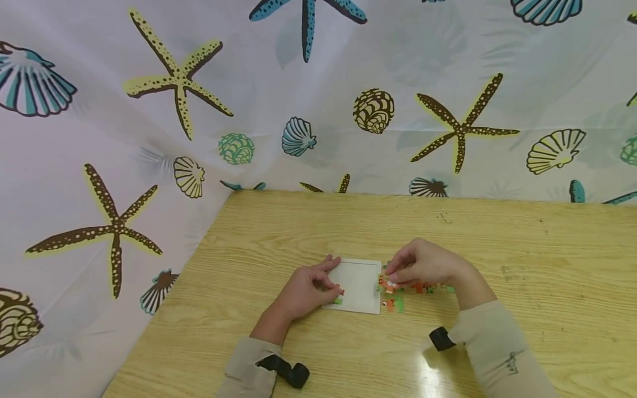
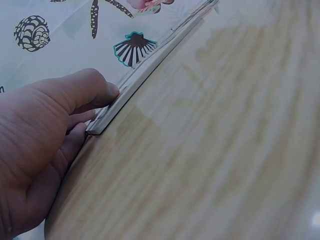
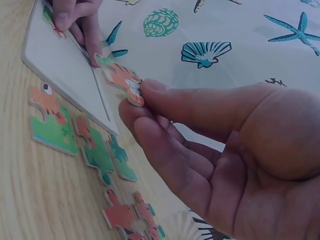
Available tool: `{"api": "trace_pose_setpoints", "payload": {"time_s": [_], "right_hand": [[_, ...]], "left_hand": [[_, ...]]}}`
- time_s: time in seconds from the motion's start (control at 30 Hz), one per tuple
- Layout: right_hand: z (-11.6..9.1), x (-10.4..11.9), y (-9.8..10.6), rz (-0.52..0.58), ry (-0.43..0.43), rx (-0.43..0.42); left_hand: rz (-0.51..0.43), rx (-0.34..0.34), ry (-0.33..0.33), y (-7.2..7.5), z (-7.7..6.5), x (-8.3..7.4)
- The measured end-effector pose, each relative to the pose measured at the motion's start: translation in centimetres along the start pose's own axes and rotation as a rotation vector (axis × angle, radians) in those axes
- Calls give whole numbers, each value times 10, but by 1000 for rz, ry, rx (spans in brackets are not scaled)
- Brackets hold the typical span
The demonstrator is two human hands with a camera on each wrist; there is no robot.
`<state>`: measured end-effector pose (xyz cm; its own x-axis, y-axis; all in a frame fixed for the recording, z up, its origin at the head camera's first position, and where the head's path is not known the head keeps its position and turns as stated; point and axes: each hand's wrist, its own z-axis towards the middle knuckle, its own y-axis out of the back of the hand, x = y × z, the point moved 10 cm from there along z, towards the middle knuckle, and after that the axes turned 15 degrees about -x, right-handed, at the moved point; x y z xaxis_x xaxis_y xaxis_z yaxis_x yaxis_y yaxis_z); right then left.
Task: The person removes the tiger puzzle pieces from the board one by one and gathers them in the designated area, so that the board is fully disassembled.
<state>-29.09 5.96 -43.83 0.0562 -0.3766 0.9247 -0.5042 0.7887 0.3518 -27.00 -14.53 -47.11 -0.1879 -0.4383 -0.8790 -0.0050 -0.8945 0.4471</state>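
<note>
My left hand (image 1: 306,290) is at the left side of a white puzzle tray (image 1: 355,287). Its thumb and index finger curl together at a puzzle piece (image 1: 338,301) in the tray's near left corner, while other fingers extend along the tray's side. In the left wrist view the thumb lies at the tray's edge (image 2: 145,75). My right hand (image 1: 423,265) pinches an orange and green puzzle piece (image 3: 122,80) between thumb and fingers, raised near the tray's right edge. Below it, loose puzzle pieces (image 3: 52,122) lie on the wooden table.
Several more jigsaw pieces (image 3: 120,210) are spread to the right of the tray, partly hidden under my right hand in the head view. The wooden table (image 1: 278,221) meets a cloth (image 1: 318,99) printed with shells and starfish at its back and left.
</note>
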Motion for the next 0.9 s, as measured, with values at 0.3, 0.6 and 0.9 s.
{"api": "trace_pose_setpoints", "payload": {"time_s": [0.3,0.6,0.9], "right_hand": [[-8,-3,8,-16,-5,46],[-13,-4,9,5,-35,85],[-15,-12,14,-16,-86,74]], "left_hand": [[-4,2,14,0,-1,-2],[-4,3,28,0,-1,-1],[-15,3,24,0,1,1]]}}
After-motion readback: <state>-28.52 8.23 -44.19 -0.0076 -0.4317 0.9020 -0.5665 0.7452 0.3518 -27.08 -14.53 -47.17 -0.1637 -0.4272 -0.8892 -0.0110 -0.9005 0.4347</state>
